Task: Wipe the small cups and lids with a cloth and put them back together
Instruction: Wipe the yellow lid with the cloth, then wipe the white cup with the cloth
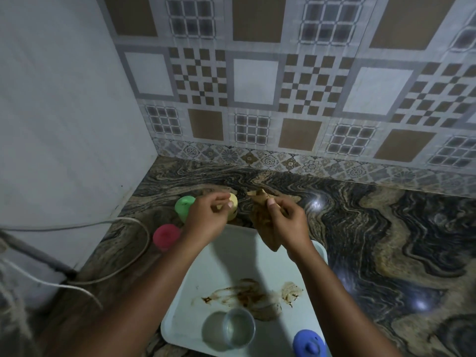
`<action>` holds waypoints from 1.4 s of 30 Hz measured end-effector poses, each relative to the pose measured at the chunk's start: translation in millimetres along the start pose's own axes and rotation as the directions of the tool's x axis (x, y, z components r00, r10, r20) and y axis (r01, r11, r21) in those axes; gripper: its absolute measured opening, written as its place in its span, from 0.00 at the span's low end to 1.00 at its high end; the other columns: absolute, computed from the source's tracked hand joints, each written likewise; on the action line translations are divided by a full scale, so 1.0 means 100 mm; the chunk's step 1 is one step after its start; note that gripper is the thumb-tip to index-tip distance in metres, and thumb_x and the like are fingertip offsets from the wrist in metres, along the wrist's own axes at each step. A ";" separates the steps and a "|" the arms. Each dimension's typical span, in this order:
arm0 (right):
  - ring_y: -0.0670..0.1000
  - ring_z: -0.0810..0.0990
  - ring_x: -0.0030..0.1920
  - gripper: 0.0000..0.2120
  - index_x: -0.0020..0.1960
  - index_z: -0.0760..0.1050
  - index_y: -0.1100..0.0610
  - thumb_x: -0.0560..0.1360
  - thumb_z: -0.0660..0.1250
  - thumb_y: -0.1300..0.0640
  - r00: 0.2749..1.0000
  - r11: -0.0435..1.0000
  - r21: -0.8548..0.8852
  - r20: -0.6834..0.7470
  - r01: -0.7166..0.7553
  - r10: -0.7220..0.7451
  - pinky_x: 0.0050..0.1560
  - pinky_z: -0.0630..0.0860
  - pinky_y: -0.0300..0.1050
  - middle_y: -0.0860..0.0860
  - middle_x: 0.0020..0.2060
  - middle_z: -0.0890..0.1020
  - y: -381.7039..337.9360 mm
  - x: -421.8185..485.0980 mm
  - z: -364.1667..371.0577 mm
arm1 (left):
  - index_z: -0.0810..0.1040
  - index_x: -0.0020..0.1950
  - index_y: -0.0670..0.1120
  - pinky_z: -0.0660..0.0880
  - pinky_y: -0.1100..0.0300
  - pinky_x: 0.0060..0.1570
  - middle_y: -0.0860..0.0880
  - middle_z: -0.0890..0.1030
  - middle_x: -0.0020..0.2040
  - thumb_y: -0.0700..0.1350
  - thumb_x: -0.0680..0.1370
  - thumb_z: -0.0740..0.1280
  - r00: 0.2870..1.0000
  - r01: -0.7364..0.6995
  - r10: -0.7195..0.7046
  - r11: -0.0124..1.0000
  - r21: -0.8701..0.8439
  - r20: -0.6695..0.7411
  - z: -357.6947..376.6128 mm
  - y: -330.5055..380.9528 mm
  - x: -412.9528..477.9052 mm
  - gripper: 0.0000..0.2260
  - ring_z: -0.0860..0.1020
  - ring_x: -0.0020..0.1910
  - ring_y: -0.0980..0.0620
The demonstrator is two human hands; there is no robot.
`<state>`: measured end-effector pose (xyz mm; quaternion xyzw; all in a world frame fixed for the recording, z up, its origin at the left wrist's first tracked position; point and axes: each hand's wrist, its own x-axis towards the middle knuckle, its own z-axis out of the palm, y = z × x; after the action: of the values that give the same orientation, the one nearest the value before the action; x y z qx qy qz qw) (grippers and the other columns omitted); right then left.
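Observation:
My left hand (207, 217) holds a small yellow cup (233, 206) above the far end of the white tray (213, 269). My right hand (283, 222) grips a stained brown cloth (260, 215) that hangs down beside the cup. A green cup (184, 206) and a pink cup (166, 235) stand on the counter to the left of my left hand. A blue lidded cup (307, 342) sits at the tray's near right corner. A clear plastic cup (238, 327) lies on the tray near me.
Brown smears (244, 296) mark the middle of the tray. A white cable (123, 256) loops over the marble counter (386, 240) at the left, by the white wall. A patterned tile wall rises behind the counter.

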<state>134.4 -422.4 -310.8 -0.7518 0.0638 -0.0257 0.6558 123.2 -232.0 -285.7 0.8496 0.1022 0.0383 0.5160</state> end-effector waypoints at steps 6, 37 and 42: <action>0.51 0.86 0.50 0.09 0.54 0.85 0.54 0.82 0.67 0.54 0.996 0.989 0.150 0.086 -0.003 -0.010 0.51 0.82 0.49 0.51 0.47 0.88 -0.23 -0.35 -0.07 | 0.78 0.58 0.53 0.83 0.54 0.41 0.51 0.83 0.55 0.52 0.74 0.74 0.950 0.235 -0.173 0.944 -0.233 0.260 0.05 0.03 -0.50 0.14 0.83 0.53 0.52; 0.39 0.70 0.71 0.31 0.65 0.80 0.38 0.63 0.82 0.41 0.784 0.836 -0.275 0.564 0.475 -0.260 0.60 0.76 0.46 0.38 0.71 0.72 -0.40 -0.80 -0.38 | 0.78 0.60 0.37 0.79 0.65 0.29 0.41 0.82 0.45 0.38 0.81 0.62 0.798 0.603 -0.336 0.438 -0.667 0.500 -0.23 0.28 -0.78 0.10 0.81 0.35 0.53; 0.53 0.86 0.39 0.07 0.46 0.83 0.57 0.80 0.70 0.56 0.893 0.936 -0.084 0.342 0.341 -0.294 0.42 0.83 0.58 0.52 0.39 0.87 -0.41 -0.80 -0.33 | 0.80 0.57 0.42 0.77 0.62 0.28 0.44 0.83 0.41 0.45 0.83 0.60 0.794 0.606 -0.336 0.510 -0.611 0.507 -0.30 0.28 -0.82 0.12 0.82 0.37 0.51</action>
<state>54.2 -438.8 -262.1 -0.7904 -0.1670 -0.0042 0.5893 41.6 -236.5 -243.5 0.4908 0.2213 -0.2070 0.8169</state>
